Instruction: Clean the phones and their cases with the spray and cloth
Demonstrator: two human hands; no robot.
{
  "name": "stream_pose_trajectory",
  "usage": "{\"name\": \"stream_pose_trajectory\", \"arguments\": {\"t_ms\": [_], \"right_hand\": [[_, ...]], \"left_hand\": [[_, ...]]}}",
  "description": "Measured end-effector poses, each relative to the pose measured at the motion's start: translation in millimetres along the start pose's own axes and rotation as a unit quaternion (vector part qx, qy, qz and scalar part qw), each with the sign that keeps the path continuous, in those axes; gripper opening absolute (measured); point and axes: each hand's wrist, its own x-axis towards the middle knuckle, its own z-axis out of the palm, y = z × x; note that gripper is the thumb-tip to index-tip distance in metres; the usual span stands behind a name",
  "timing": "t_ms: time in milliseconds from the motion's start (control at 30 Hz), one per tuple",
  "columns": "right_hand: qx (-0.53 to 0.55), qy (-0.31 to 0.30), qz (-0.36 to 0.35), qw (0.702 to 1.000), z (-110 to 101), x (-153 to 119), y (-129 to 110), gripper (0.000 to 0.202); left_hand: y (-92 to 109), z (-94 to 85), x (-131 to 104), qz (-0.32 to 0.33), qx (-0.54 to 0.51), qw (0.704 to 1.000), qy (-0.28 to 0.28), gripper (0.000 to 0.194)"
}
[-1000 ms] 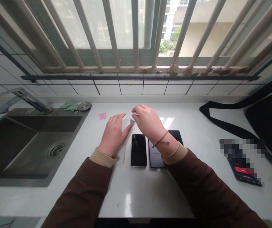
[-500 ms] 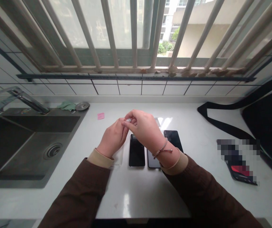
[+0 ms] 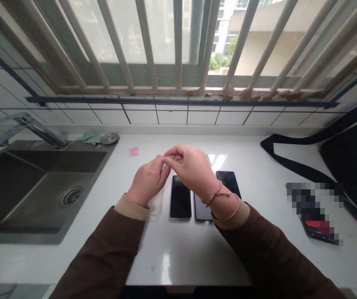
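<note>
Above the counter, my left hand (image 3: 149,180) and my right hand (image 3: 194,168) meet at the fingertips. Both are closed in a pinch around something small and whitish, mostly covered by the fingers. Just below them lies a black-screened smartphone (image 3: 180,201) with a pale edge. My right wrist partly covers a second dark-screened device (image 3: 201,211) and a black phone (image 3: 227,180) behind it. Under my left wrist, a clear plastic piece, perhaps a phone case (image 3: 156,209), shows in part. A pink sticky note (image 3: 134,151) rests beyond my left hand.
On the left is a dark sink (image 3: 50,191) with a chrome faucet (image 3: 41,131), a green cloth (image 3: 89,138) and a metal drain cover (image 3: 110,138). A black bag strap (image 3: 293,165) and a blurred dark item (image 3: 317,232) lie right. A barred window (image 3: 178,45) faces me.
The whitish bit between my fingertips shows less now, as my right thumb and fingers have shifted slightly over it. The view has drifted a little; the things on the counter stay put.
</note>
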Motion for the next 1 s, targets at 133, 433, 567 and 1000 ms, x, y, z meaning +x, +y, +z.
{"name": "stream_pose_trajectory", "arguments": {"t_ms": [133,433,567,1000], "right_hand": [[0.014,-0.002,-0.003,1.000,0.5,-0.2,-0.3,0.002],[0.005,-0.012,-0.023,1.000,-1.5,-0.9,-1.4,0.004],[-0.020,-0.016,-0.045,0.999,-2.1,-1.1,-3.6,0.004],[-0.301,-0.106,0.033,0.947,2.2,22.1,57.7,0.006]], "left_hand": [[0.6,-2.7,-0.1,-0.016,-0.011,1.000,-0.007,0.037],[0.5,-7.1,0.1,-0.035,-0.025,0.999,-0.012,0.055],[-2.0,-4.7,-0.1,-0.037,-0.039,0.999,0.002,0.059],[0.9,2.5,2.3,-0.101,-0.126,0.987,-0.001,0.027]]}}
